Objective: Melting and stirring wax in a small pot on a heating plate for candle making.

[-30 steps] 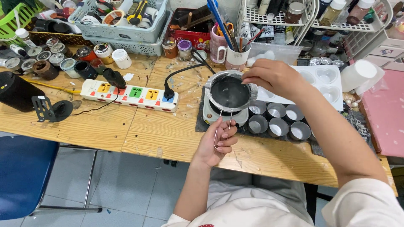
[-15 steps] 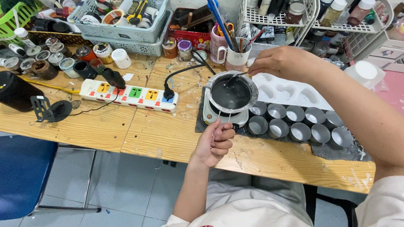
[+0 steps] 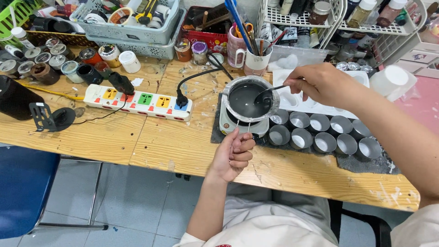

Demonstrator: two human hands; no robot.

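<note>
Paint-stained wooden table (image 3: 114,137), grey tiled floor (image 3: 137,206), left hand (image 3: 234,153) gripping wire handle (image 3: 242,130), right hand (image 3: 322,84) holding spoon (image 3: 267,93)

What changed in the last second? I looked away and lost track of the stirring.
The right hand swung from above the pot's far rim out to its right, and its spoon now dips in from that side. The left hand still holds the wire handle; the pot stays on the warmer.

Eight metal cups (image 3: 318,133) — one pot (image 3: 250,99), one spoon (image 3: 266,93), two mugs (image 3: 249,50).
</note>
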